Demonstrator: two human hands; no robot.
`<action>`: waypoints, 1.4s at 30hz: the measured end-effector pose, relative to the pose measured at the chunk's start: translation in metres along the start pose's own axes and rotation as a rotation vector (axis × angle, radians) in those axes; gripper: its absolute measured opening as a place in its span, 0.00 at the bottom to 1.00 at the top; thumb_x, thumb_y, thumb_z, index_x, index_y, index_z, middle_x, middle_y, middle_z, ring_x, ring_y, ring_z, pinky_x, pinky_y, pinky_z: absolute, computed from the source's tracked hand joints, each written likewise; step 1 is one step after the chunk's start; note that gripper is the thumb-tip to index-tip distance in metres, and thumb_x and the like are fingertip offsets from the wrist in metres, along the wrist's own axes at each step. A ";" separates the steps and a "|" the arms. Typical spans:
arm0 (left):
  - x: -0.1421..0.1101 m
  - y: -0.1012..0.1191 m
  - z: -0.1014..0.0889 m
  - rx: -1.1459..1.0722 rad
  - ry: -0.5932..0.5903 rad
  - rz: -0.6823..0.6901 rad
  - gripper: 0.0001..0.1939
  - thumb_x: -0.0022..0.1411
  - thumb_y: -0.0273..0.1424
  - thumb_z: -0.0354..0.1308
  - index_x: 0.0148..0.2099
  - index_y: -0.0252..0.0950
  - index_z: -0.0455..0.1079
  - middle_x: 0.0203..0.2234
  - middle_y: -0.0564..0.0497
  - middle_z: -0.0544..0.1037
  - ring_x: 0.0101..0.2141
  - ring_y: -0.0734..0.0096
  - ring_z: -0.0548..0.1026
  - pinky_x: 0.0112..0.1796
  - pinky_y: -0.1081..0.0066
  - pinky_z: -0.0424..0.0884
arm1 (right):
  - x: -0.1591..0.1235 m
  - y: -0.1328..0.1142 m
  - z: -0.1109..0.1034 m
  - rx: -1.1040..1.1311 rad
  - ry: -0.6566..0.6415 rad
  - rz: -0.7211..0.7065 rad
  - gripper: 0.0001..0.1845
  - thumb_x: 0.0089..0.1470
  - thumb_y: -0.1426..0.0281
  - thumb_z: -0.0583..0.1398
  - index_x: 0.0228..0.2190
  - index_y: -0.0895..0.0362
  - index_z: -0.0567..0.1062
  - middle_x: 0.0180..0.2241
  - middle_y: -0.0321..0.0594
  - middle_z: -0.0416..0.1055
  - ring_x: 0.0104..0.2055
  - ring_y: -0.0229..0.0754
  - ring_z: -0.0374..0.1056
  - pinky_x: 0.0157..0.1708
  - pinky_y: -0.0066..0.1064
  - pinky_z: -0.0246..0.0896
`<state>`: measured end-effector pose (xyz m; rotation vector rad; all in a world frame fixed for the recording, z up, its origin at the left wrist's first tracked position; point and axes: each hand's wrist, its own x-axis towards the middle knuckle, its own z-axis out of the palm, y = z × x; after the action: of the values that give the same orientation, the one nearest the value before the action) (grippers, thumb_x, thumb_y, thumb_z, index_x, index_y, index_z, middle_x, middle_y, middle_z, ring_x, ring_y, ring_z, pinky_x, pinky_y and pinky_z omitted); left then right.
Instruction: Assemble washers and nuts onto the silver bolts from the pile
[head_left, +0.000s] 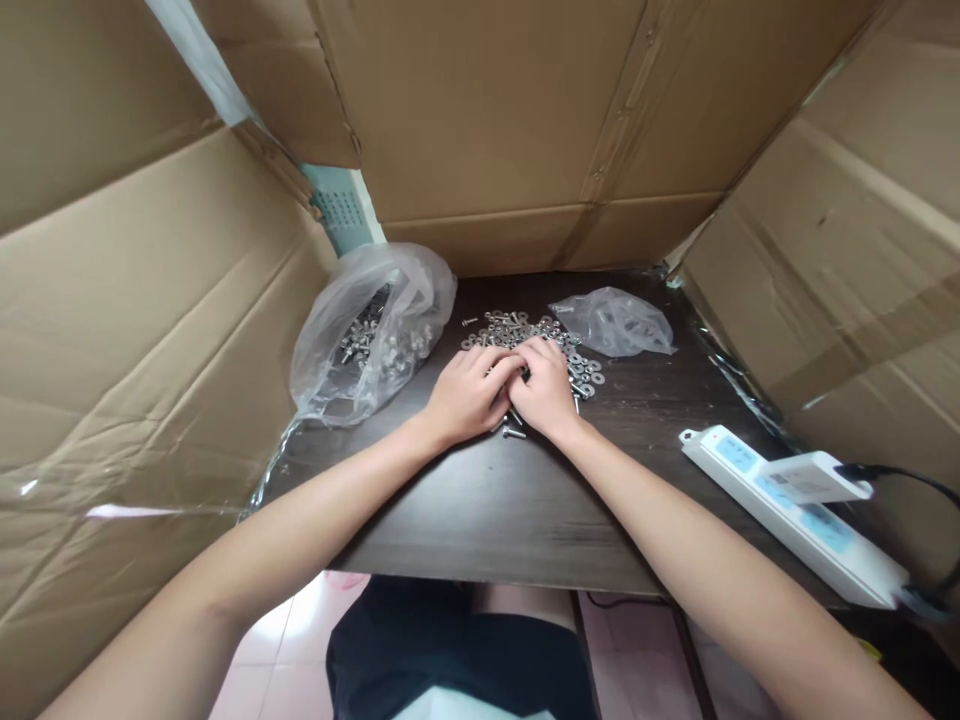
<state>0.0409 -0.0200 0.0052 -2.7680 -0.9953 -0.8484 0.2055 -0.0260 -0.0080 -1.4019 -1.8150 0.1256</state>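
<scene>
My left hand [471,394] and my right hand [541,390] meet at the near edge of a pile of metal washers [588,374] mixed with screws. The fingers of both are curled in and the fingertips come together. Whatever is pinched between them is hidden behind the hands. Just below them a loose screw [514,432] lies on the dark table. To the left stands a clear plastic bag [319,365], its mouth open, with many metal screw assemblies [361,342] inside. A smaller, crumpled plastic bag [621,322] lies right of the pile.
Cardboard walls [495,110] enclose the dark wooden table [480,510] at the back and both sides. A white power strip [795,515] with a plugged-in adapter [814,477] and black cable lies along the right side. The table's front edge is close to my lap.
</scene>
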 end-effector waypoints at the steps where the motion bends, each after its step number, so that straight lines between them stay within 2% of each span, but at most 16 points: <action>1: 0.000 0.000 0.003 0.007 -0.019 -0.058 0.19 0.68 0.30 0.55 0.60 0.34 0.70 0.53 0.41 0.76 0.49 0.53 0.73 0.47 0.58 0.70 | 0.000 0.000 0.001 -0.013 0.004 0.011 0.08 0.57 0.73 0.55 0.29 0.54 0.73 0.37 0.46 0.73 0.44 0.53 0.64 0.48 0.46 0.59; 5: -0.001 -0.011 0.002 0.019 -0.062 -0.286 0.22 0.67 0.31 0.57 0.61 0.33 0.68 0.53 0.40 0.75 0.51 0.50 0.72 0.49 0.55 0.71 | -0.001 0.000 0.005 -0.055 -0.009 0.056 0.07 0.57 0.72 0.59 0.32 0.55 0.78 0.40 0.45 0.73 0.48 0.54 0.64 0.50 0.47 0.58; 9: -0.003 -0.018 0.000 -0.007 -0.159 -0.371 0.22 0.69 0.33 0.57 0.63 0.34 0.68 0.52 0.42 0.76 0.50 0.50 0.73 0.50 0.53 0.72 | -0.002 0.000 0.008 -0.104 -0.035 0.114 0.05 0.57 0.70 0.62 0.34 0.54 0.79 0.43 0.45 0.74 0.52 0.56 0.62 0.51 0.48 0.57; 12: -0.003 -0.019 0.002 -0.026 -0.195 -0.341 0.21 0.71 0.32 0.55 0.64 0.36 0.69 0.51 0.43 0.77 0.49 0.51 0.74 0.50 0.54 0.72 | -0.002 0.002 0.010 -0.113 -0.030 0.109 0.04 0.56 0.69 0.63 0.34 0.54 0.80 0.46 0.46 0.74 0.54 0.58 0.61 0.53 0.50 0.56; 20: -0.005 -0.027 -0.001 -0.140 -0.186 -0.314 0.12 0.68 0.30 0.58 0.52 0.37 0.73 0.40 0.45 0.80 0.43 0.54 0.76 0.44 0.57 0.72 | -0.003 0.004 0.011 -0.083 -0.045 0.100 0.04 0.57 0.69 0.65 0.32 0.52 0.82 0.49 0.46 0.75 0.57 0.61 0.59 0.53 0.54 0.54; 25: -0.007 -0.034 -0.006 -0.151 -0.192 -0.367 0.10 0.66 0.37 0.63 0.46 0.36 0.72 0.33 0.48 0.77 0.37 0.56 0.76 0.40 0.59 0.72 | -0.002 0.002 0.008 -0.078 -0.102 0.074 0.04 0.59 0.72 0.63 0.32 0.53 0.79 0.47 0.44 0.75 0.56 0.59 0.61 0.52 0.53 0.54; 27: -0.007 -0.038 -0.006 -0.170 -0.166 -0.363 0.12 0.66 0.38 0.62 0.46 0.36 0.72 0.34 0.47 0.76 0.38 0.57 0.76 0.40 0.59 0.73 | -0.002 0.002 0.008 -0.077 -0.120 0.067 0.04 0.59 0.72 0.63 0.32 0.53 0.78 0.47 0.44 0.75 0.55 0.58 0.61 0.52 0.51 0.54; 30: -0.008 -0.041 -0.005 -0.190 -0.094 -0.310 0.15 0.67 0.33 0.58 0.54 0.35 0.73 0.43 0.43 0.76 0.45 0.55 0.76 0.48 0.58 0.74 | -0.002 0.002 0.009 -0.078 -0.114 0.058 0.04 0.58 0.73 0.63 0.32 0.53 0.77 0.47 0.44 0.75 0.55 0.57 0.62 0.51 0.51 0.55; 32: -0.007 -0.042 -0.003 -0.159 -0.102 -0.277 0.19 0.68 0.31 0.55 0.58 0.35 0.74 0.46 0.42 0.76 0.47 0.54 0.76 0.50 0.56 0.74 | -0.002 0.001 0.009 -0.064 -0.088 0.036 0.04 0.57 0.74 0.62 0.32 0.54 0.77 0.46 0.43 0.75 0.54 0.56 0.62 0.52 0.50 0.55; 38: -0.010 -0.043 -0.004 -0.108 -0.137 -0.233 0.16 0.69 0.33 0.56 0.55 0.35 0.79 0.46 0.42 0.77 0.47 0.53 0.76 0.49 0.55 0.75 | -0.004 -0.005 0.006 0.008 -0.070 -0.081 0.03 0.58 0.72 0.63 0.32 0.53 0.78 0.44 0.42 0.76 0.52 0.53 0.64 0.52 0.47 0.57; 42: -0.013 -0.050 -0.005 -0.171 -0.136 -0.198 0.14 0.69 0.31 0.57 0.52 0.37 0.79 0.46 0.43 0.78 0.47 0.55 0.76 0.49 0.58 0.75 | -0.005 -0.004 0.008 -0.011 -0.096 -0.065 0.04 0.56 0.73 0.64 0.35 0.53 0.79 0.45 0.42 0.75 0.53 0.54 0.64 0.52 0.47 0.58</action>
<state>-0.0005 0.0109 -0.0026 -2.9412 -1.2955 -0.8133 0.1976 -0.0285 -0.0132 -1.3630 -1.9407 0.1513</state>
